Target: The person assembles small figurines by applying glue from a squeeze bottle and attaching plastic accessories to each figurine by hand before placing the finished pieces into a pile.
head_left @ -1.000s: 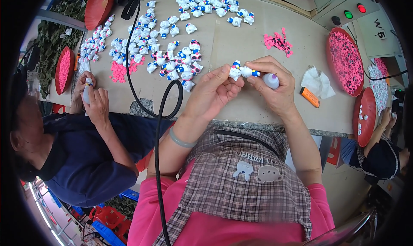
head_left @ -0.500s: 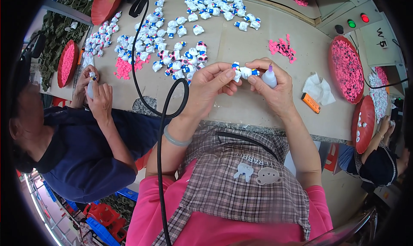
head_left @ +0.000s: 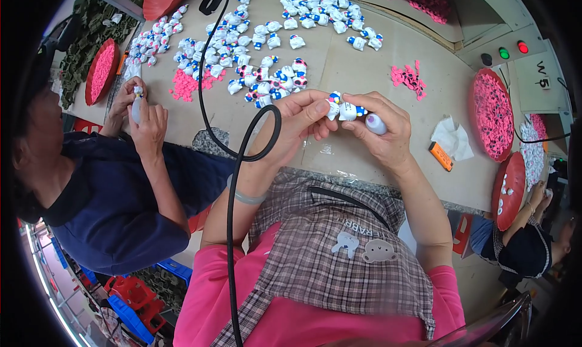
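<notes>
The pale panel (head_left: pixel 548 102) at the upper right of the head view carries a short group of large, bold black characters (head_left: pixel 541 68) in plain strokes, set at a slant and standing out clearly against the light surface. The checked apron (head_left: pixel 345 280) bears one slanting line of pale capital lettering (head_left: pixel 371 224) beside its rabbit-shaped patch (head_left: pixel 345 244) and round-faced patch (head_left: pixel 379 250), legible in part, with the ends hard to make out. Dark marking on the orange oblong object (head_left: pixel 441 156) is too small to read.
</notes>
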Available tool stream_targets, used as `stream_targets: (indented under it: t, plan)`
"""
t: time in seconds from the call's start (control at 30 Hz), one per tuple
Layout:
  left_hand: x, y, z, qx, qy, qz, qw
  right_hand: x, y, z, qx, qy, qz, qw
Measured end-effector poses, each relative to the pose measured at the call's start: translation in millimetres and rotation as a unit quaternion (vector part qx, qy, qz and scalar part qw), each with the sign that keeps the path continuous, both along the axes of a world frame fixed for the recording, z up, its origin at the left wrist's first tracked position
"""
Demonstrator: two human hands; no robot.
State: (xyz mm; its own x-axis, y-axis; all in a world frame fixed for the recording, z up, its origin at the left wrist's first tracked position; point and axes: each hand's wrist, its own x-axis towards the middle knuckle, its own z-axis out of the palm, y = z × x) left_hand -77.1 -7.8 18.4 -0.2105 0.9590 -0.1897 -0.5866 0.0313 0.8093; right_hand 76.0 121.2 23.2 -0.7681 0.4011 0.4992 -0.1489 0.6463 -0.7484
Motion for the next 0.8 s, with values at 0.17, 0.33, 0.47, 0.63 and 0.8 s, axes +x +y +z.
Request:
stream_targets:
  t: [0.17,0.33,0.47,0.63,0.8]
  plan:
    - [-10.9,-5.2,6.1,0.011,0.107,0.065,0.992,-16.0,-12.1,1.4,-0.34,-0.021,0.039,0.939]
    - [-34.8,-16.1,7.3,0.023,0.13,0.163,0.978,-44.5,-11.8,14.8,-0.393,-0.043,0.043,0.917]
    - [-57.2,-20.4,7.4,0.069,0.046,0.257,0.963,-55.0,-10.8,16.2,-0.425,-0.059,-0.003,0.903]
    - [-89.9,-16.7,4.5,0.109,-0.001,0.318,0.942,-55.2,-17.1,3.5,-0.419,-0.052,-0.011,0.906]
    - [-101.6,-9.7,-0.1,0.143,-0.019,0.349,0.926,-52.2,-20.4,-1.3,-0.432,-0.06,-0.024,0.899]
